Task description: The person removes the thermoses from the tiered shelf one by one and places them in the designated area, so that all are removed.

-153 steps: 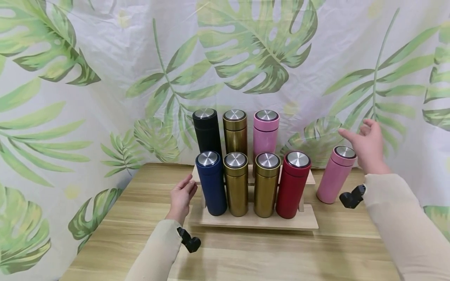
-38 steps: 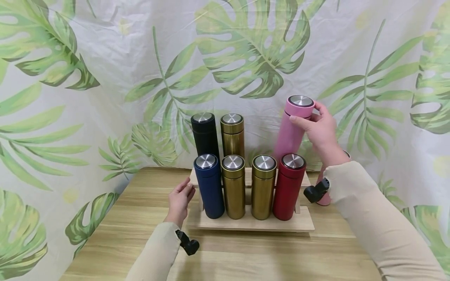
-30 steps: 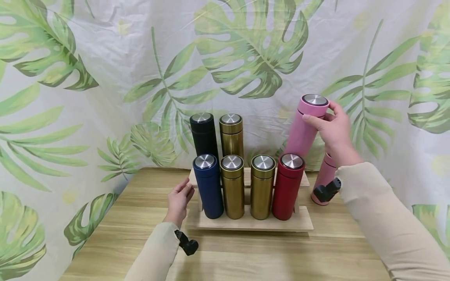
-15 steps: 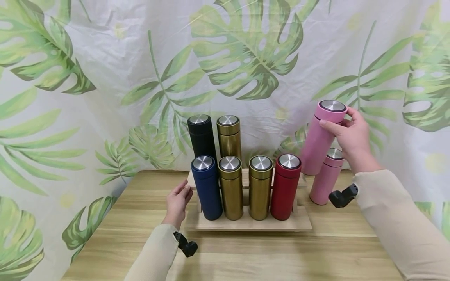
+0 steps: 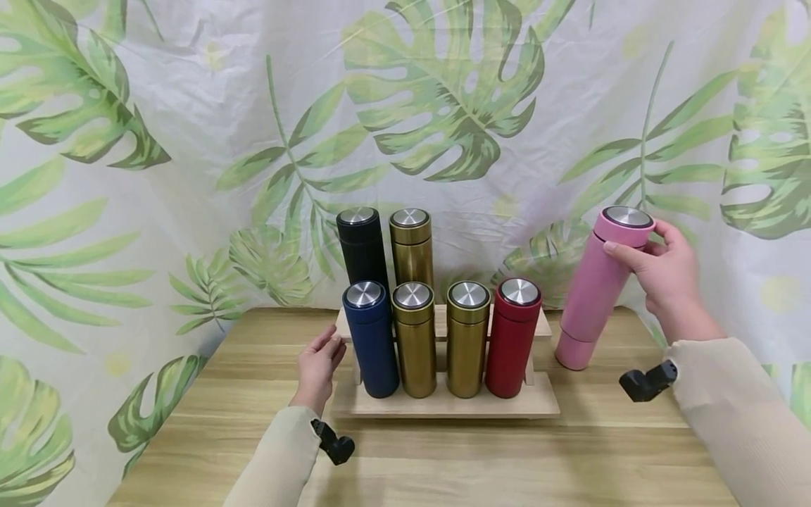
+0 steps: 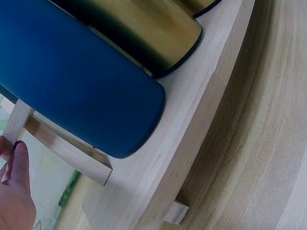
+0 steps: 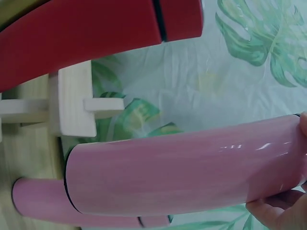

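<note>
My right hand (image 5: 674, 282) holds a pink thermos (image 5: 592, 289) near its lid, tilted, right of the rack. In the head view it covers most of a second pink thermos (image 5: 575, 354), which stands on the table; in the right wrist view the second thermos (image 7: 43, 199) shows behind the held one. My left hand (image 5: 319, 366) pinches the left end of the two-tier wooden rack's (image 5: 456, 406) upper board, beside a blue thermos (image 5: 372, 352). In the left wrist view thumb and fingers (image 6: 19, 165) meet at that board's end.
On the rack's lower board stand the blue thermos, two gold thermoses (image 5: 415, 352) (image 5: 469, 352) and a red thermos (image 5: 514, 345). A black thermos (image 5: 361, 246) and a gold thermos (image 5: 412, 253) stand on the upper board. A leaf-patterned cloth (image 5: 405, 105) hangs behind the table (image 5: 405, 458).
The right hand, empty at first, has taken the pink thermos off the upper board's right side. It has carried it right and down, in front of the other pink thermos. The left hand stays.
</note>
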`<action>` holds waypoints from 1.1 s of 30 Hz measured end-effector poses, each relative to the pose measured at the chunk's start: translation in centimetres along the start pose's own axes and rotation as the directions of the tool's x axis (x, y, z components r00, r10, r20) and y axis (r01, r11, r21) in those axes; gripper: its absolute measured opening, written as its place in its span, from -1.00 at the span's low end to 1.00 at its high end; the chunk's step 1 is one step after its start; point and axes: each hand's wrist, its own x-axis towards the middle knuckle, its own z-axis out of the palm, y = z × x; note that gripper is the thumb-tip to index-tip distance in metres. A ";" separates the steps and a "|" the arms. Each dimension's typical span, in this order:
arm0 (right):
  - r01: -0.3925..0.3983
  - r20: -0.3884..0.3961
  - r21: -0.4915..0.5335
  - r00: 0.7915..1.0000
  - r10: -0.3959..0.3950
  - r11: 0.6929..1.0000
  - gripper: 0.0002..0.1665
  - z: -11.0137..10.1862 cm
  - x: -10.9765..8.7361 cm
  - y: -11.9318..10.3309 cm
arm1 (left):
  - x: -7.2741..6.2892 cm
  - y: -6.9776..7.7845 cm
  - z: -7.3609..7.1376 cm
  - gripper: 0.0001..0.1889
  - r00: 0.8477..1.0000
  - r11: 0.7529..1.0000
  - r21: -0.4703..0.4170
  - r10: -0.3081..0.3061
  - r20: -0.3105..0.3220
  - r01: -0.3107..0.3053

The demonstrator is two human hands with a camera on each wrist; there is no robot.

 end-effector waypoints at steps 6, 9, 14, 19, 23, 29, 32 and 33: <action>-0.009 0.020 0.068 1.000 0.008 0.998 -0.30 -1.3 -0.8 1.5 | -0.1 0.1 0.0 -0.56 1.000 1.000 -0.006 -0.002 -0.002 0.002; -0.004 0.021 0.083 1.000 0.002 0.997 -0.38 -1.9 -1.2 2.3 | -0.1 0.2 0.0 -0.56 1.000 1.000 -0.001 -0.005 0.003 0.005; -0.017 0.022 0.069 1.000 0.015 0.997 -0.30 -2.7 -1.7 3.5 | -0.1 0.2 0.0 -0.56 1.000 1.000 -0.008 -0.014 0.004 0.014; -0.046 0.011 0.079 0.999 0.045 0.996 -0.11 -3.4 -2.1 4.8 | 0.1 0.2 0.1 -0.57 1.000 1.000 -0.012 -0.016 0.006 0.016; -0.071 -0.004 0.004 0.998 0.071 0.998 -0.11 -3.8 -2.4 5.8 | 0.1 0.2 0.0 -0.56 1.000 1.000 -0.016 -0.012 0.007 0.012; -0.126 -0.069 -0.324 0.992 0.109 0.938 -0.02 -4.1 -2.6 7.5 | 0.0 0.3 0.1 -0.56 1.000 1.000 -0.016 -0.014 0.005 0.014; -0.148 -0.095 -0.338 0.988 0.122 0.929 -0.01 -4.1 -2.7 8.4 | -0.1 0.2 0.1 -0.56 1.000 1.000 -0.011 -0.013 0.004 0.014; -0.160 -0.106 -0.329 0.986 0.132 0.931 0.00 -4.2 -2.7 8.7 | -0.1 0.2 0.1 -0.56 1.000 1.000 -0.010 -0.014 0.002 0.014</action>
